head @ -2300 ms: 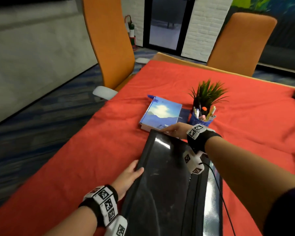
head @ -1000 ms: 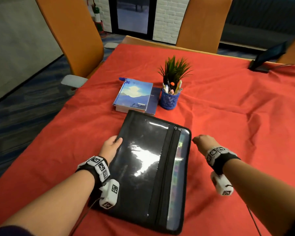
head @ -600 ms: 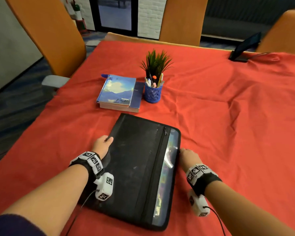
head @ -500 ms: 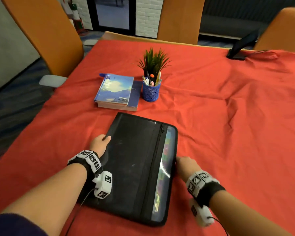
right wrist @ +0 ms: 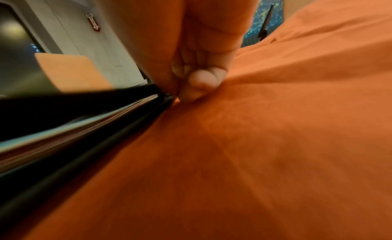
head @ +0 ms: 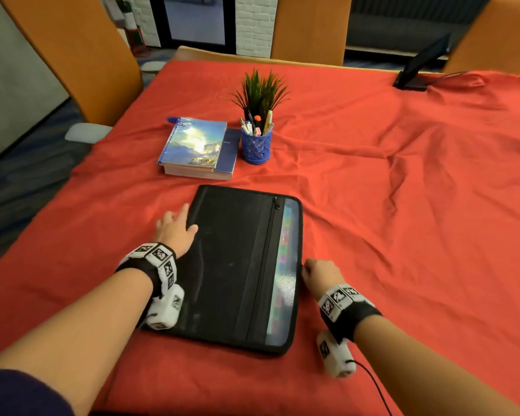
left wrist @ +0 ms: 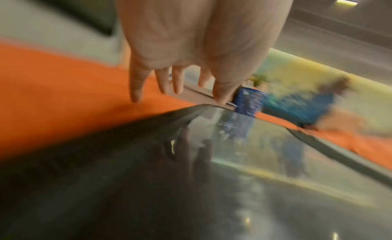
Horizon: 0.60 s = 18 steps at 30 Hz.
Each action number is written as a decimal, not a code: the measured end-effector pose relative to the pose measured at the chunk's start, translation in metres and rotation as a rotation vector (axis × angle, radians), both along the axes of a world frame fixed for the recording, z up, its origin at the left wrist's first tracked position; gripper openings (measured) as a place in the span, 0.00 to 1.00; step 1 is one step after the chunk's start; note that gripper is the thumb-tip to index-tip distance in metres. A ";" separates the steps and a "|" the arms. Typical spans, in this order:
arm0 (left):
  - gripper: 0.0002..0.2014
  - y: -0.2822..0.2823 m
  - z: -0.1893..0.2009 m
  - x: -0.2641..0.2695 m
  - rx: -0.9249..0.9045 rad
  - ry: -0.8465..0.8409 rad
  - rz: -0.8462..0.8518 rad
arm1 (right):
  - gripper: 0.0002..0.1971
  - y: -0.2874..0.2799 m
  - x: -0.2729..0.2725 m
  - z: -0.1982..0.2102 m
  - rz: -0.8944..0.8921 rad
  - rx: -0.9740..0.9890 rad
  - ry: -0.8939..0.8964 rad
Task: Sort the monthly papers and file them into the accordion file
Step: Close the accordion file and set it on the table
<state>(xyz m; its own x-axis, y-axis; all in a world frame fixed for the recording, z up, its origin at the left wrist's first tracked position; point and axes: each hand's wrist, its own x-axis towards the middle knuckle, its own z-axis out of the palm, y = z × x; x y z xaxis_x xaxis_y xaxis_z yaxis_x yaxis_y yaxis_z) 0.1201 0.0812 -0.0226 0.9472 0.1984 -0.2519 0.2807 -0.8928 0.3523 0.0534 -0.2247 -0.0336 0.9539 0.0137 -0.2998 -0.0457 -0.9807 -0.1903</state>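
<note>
A bench draped in red-orange cloth [head: 403, 205] carries the flat black zippered accordion file [head: 240, 265], lying between the hands. The left hand [head: 174, 231] rests open, fingers spread, at its left edge; the right hand [head: 320, 273], fingers curled, pinches its right edge.
</note>
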 end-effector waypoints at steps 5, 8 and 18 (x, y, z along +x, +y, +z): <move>0.34 -0.004 0.006 -0.030 0.251 0.355 -0.177 | 0.14 -0.002 0.012 0.005 0.093 -0.021 0.019; 0.34 -0.012 -0.004 -0.040 0.298 0.363 -0.125 | 0.13 -0.005 -0.005 0.007 0.220 -0.049 0.026; 0.33 -0.020 -0.002 -0.037 0.312 0.424 -0.049 | 0.14 0.002 -0.128 0.021 0.596 -0.101 0.113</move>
